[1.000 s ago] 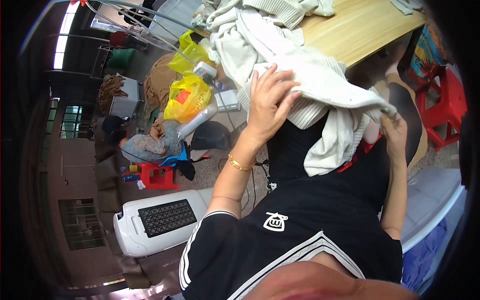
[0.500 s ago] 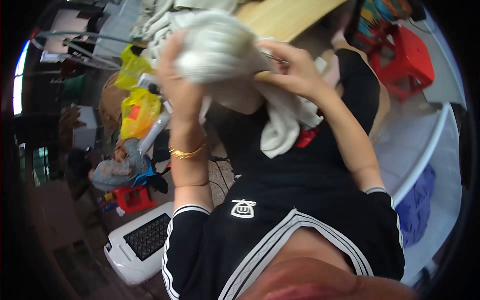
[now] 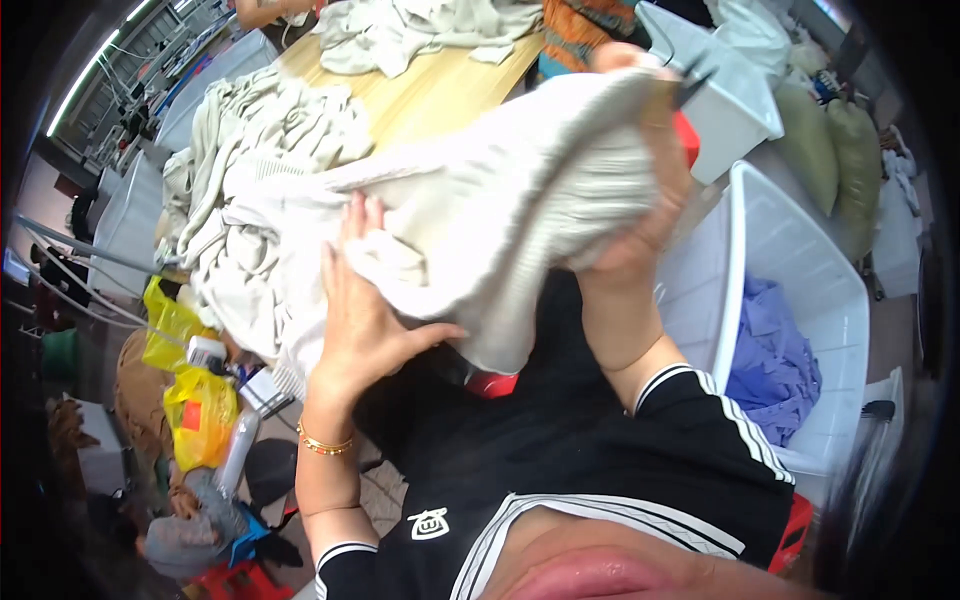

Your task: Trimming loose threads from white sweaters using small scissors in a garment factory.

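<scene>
Head view: both hands work a cream ribbed knit garment (image 3: 500,230) held up in front of the chest, between the person and the near edge of the wooden table (image 3: 450,85). Left hand (image 3: 365,310) lies flat against the garment's lower fold, fingers spread upward on the cloth, thumb out to the side under it; a gold bracelet (image 3: 325,443) is on that wrist. Right hand (image 3: 650,200) is closed on the bunched top of the garment, fingers mostly hidden by fabric, so the exact pinch cannot be told. The garment's far end trails into a heap of pale clothes (image 3: 260,170) on the table's left edge. More pale cloth (image 3: 420,30) lies at the table's far edge. White plastic bin (image 3: 790,260) stands just right of the person, with purple fabric (image 3: 770,360) inside. Yellow bags (image 3: 190,390) on the floor at left.
</scene>
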A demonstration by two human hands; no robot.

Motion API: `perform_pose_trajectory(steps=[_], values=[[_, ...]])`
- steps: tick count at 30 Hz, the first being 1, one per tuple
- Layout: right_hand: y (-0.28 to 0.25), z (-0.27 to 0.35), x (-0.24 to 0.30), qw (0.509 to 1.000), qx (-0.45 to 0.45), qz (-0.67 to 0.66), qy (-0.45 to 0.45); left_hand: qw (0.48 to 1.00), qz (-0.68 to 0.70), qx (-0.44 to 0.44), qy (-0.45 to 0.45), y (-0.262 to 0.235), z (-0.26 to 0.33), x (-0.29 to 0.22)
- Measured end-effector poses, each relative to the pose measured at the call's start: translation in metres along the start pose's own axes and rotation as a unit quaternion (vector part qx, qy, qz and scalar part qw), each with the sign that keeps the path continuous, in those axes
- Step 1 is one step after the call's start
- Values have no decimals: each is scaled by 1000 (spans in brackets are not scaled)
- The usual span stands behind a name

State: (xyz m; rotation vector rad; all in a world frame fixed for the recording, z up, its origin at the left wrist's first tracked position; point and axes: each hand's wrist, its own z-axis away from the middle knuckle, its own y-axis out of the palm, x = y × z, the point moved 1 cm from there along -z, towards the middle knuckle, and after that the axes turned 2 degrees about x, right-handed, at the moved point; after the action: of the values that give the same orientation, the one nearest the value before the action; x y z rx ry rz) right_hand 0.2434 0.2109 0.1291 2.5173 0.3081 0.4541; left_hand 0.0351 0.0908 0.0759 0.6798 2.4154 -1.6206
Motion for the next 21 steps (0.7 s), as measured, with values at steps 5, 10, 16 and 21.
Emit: perform_pose_trajectory(steps=[5,10,16,21], values=[[38,-11,-6,998,-54,21,-22,956,268,103,64,71,-35,-34],[19,-28,34,970,-240,32,-29,774,570,259,-98,93,-33,-71],[-107,46,85,800,-356,472,102,589,678,387,-208,73,-32,-93],[-163,165,88,751,-561,349,24,728,569,281,-261,63,-125,-35]])
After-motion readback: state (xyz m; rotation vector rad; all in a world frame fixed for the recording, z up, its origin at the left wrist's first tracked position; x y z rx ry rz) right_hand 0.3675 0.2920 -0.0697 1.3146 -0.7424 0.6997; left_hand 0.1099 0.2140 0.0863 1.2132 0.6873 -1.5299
